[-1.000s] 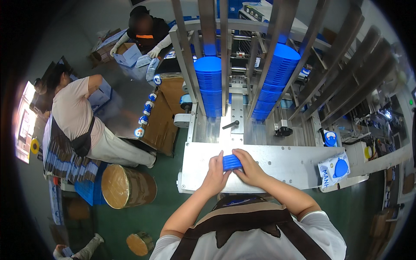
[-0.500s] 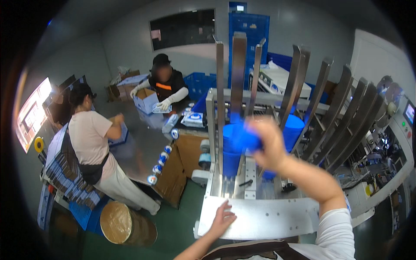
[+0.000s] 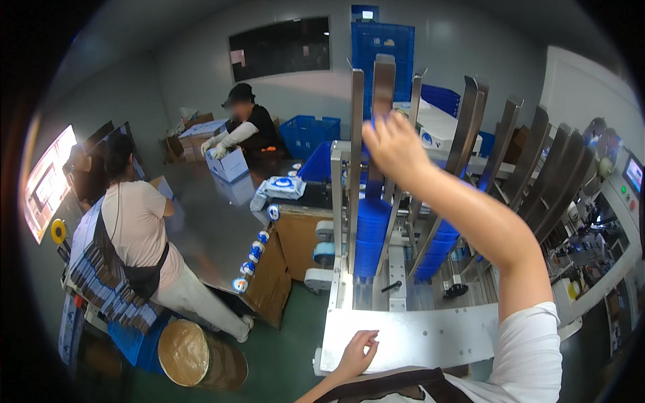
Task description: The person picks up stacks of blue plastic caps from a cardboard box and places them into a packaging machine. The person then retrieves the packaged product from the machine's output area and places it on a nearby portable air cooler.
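Note:
My right hand (image 3: 398,144) is raised at the upper part of the nearest set of tall metal uprights (image 3: 357,168), its fingers curled. A sliver of blue shows by the fingertips, but what they hold is mostly hidden. Below, a stack of nested blue plastic tubs or lids (image 3: 373,238) stands between these uprights. A second blue stack (image 3: 437,248) sits in the neighbouring set, partly behind a metal bar. My left hand (image 3: 357,352) rests at the pale metal plate (image 3: 416,336) at the machine's front, thumb and fingers apart, holding nothing.
More uprights (image 3: 497,141) line the machine to the right. Left of it, a metal table (image 3: 201,228) bears wipe packs (image 3: 281,187) and a row of round blue-and-white items. Two co-workers (image 3: 245,127) handle boxes there. A brown drum (image 3: 185,352) stands on the floor.
My right hand has risen from in front of the blue stacks to higher up the uprights, uncovering the stacks. My left hand stays by the plate. The far co-worker's box has shifted.

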`<control>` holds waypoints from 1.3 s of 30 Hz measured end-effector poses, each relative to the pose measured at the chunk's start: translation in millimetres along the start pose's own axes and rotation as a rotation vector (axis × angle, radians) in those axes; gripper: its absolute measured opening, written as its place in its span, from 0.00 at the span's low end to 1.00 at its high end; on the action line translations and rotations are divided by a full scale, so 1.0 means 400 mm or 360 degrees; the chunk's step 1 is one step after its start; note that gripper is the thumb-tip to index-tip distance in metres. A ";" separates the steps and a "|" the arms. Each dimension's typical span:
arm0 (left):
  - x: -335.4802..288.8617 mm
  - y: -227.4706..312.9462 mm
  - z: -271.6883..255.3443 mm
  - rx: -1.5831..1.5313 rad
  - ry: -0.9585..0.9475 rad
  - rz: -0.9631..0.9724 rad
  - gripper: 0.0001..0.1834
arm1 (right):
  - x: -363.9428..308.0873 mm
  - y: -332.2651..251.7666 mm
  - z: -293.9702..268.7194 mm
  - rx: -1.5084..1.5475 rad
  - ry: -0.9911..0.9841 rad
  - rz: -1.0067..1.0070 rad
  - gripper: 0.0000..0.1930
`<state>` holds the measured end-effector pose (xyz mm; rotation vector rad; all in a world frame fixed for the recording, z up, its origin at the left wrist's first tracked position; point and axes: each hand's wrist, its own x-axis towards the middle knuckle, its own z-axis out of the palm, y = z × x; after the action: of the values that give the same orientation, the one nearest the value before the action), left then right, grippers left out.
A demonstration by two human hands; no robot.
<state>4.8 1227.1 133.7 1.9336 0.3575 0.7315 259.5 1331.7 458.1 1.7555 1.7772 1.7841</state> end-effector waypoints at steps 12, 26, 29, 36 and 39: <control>0.006 -0.008 0.019 0.0013 0.0101 -0.0021 0.13 | -0.417 -0.521 0.051 0.0999 -0.1020 0.0794 0.45; -0.048 0.046 0.222 0.0152 -0.0129 -0.0095 0.21 | -1.205 -0.153 -0.584 0.2037 -0.1265 0.1287 0.25; -0.083 0.276 0.525 0.0030 -0.0316 0.0614 0.06 | -1.477 -0.006 -0.915 0.1715 -0.1268 0.1917 0.24; -0.381 0.681 1.244 -0.0811 -0.1839 0.1028 0.10 | -1.894 0.014 -1.541 0.0107 0.0192 0.3468 0.16; -0.535 0.833 1.445 -0.0901 -0.2397 0.1284 0.11 | -1.969 -0.018 -1.681 -0.0074 0.0685 0.3642 0.14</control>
<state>182.0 550.3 171.8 1.5101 -1.4285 -0.3013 51.9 356.1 179.8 3.5799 -1.6095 2.0394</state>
